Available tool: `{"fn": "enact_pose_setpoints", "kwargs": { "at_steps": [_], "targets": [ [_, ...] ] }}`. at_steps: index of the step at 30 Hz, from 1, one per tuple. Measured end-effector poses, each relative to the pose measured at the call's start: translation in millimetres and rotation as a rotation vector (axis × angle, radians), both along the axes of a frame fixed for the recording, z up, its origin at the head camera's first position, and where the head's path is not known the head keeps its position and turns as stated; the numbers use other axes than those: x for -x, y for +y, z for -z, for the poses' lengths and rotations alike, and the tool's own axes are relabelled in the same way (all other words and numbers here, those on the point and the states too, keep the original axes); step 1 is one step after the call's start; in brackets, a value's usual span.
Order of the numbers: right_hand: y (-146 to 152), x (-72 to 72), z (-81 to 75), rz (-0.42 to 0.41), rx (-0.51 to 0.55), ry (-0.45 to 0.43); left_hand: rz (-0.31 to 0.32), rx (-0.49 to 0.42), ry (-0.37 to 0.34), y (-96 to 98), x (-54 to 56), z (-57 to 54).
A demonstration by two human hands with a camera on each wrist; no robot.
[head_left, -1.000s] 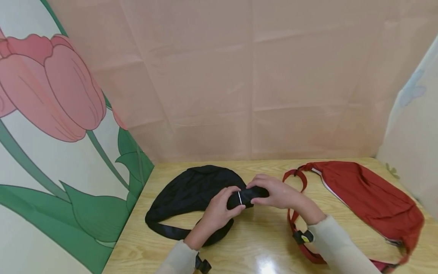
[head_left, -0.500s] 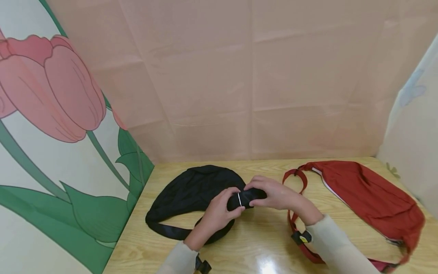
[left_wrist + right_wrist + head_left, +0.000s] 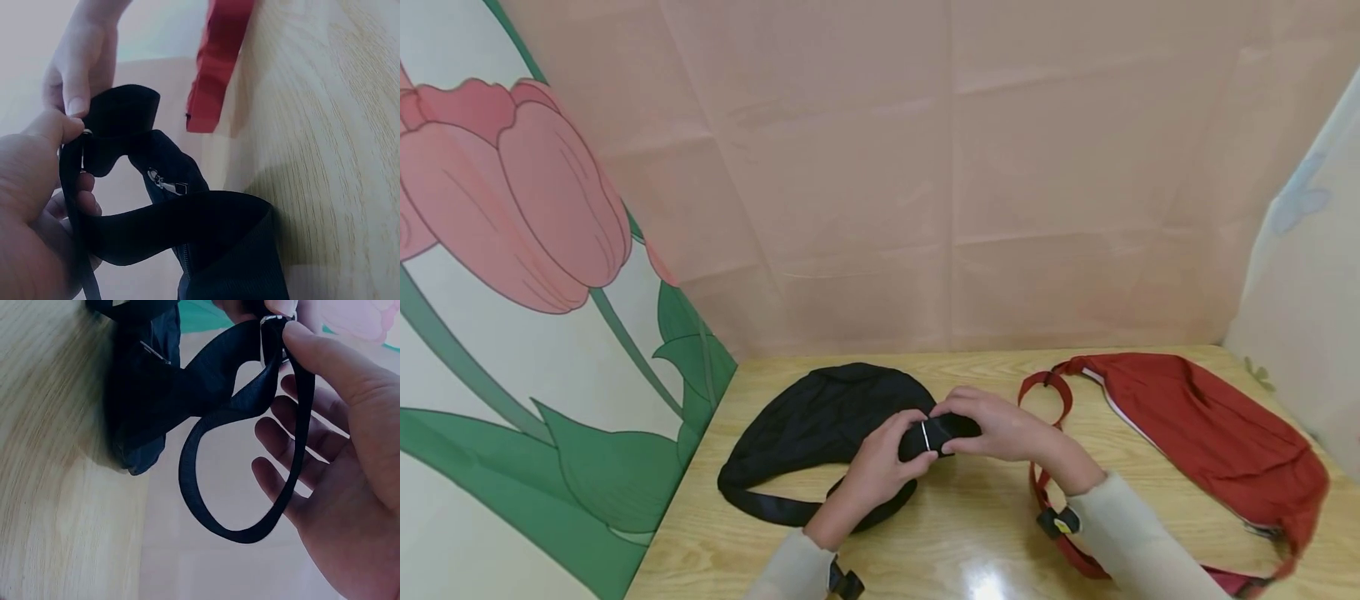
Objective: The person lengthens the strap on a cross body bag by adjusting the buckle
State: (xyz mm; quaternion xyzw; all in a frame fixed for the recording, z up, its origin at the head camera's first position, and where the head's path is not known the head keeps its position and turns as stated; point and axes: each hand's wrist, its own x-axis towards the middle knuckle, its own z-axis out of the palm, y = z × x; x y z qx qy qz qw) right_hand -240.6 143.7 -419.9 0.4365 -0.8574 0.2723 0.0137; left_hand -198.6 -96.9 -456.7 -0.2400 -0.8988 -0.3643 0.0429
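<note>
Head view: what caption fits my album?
Left hand and right hand hold the strap of a black bag; a red bag lies to the right.

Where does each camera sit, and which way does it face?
Head: head-worn, facing forward and down at black bag, red bag; left hand, right hand, sleeves show.
Left wrist: worn there, facing the strap; both hands show.
Right wrist: worn there, facing the strap; both hands show, left partly.
Wrist views share strap and black bag.

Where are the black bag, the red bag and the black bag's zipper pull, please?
Black bag (image 3: 842,412): head view, main pouch.
Red bag (image 3: 1206,429): head view, main pouch.
Zipper pull (image 3: 167,184): left wrist view, its silver metal.
</note>
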Motion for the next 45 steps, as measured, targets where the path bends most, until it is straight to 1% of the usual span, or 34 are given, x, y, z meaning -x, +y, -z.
{"fn": "enact_pose_setpoints", "kwargs": {
  "at_steps": [3,6,10,14,17,20,24,28,32,35,38,41,45],
  "targets": [
    [1.6,0.5,0.3,0.009,0.009,-0.003,-0.003,0.001,0.002,0.0,0.3,0.4],
    [5.4,0.0,-1.2,0.044,0.0,-0.014,-0.008,0.007,0.002,0.0,0.4,0.6],
    [9.0,-1.7,-3.6,0.078,-0.01,-0.049,-0.012,0.01,-0.008,-0.3,0.0,0.4],
    [7.4,-1.6,-3.4,0.056,-0.007,-0.034,-0.012,0.014,-0.02,0.5,-0.9,-0.9],
    [4.8,-0.3,-1.9,0.025,0.004,-0.004,-0.009,0.02,-0.013,0.7,-0.8,-1.0],
    [4.3,0.8,-0.9,0.012,0.017,0.001,-0.006,0.023,-0.003,0.5,-0.4,-0.9],
    [7.7,1.3,-0.6,0.032,0.013,-0.019,-0.008,0.022,-0.009,0.5,0.7,-1.2],
    [10.4,0.6,-2.3,0.05,0.01,-0.052,-0.012,0.024,-0.035,0.2,0.7,-2.1],
    [8.8,-0.3,-3.9,0.039,0.014,-0.041,-0.007,0.02,-0.052,0.6,0.0,-3.7],
    [5.4,-0.2,-4.1,0.011,0.013,-0.012,-0.002,0.014,-0.05,0.7,-0.5,-4.4],
    [3.0,-0.3,-4.3,-0.008,0.011,-0.001,0.001,0.013,-0.042,0.6,-0.8,-4.5],
    [3.2,-0.6,-3.7,-0.006,0.011,-0.022,0.004,0.013,-0.033,0.5,-1.4,-4.4],
    [6.1,-1.6,-3.0,0.021,0.0,-0.054,0.003,0.01,-0.033,0.1,-2.8,-4.5]
  ]
}}
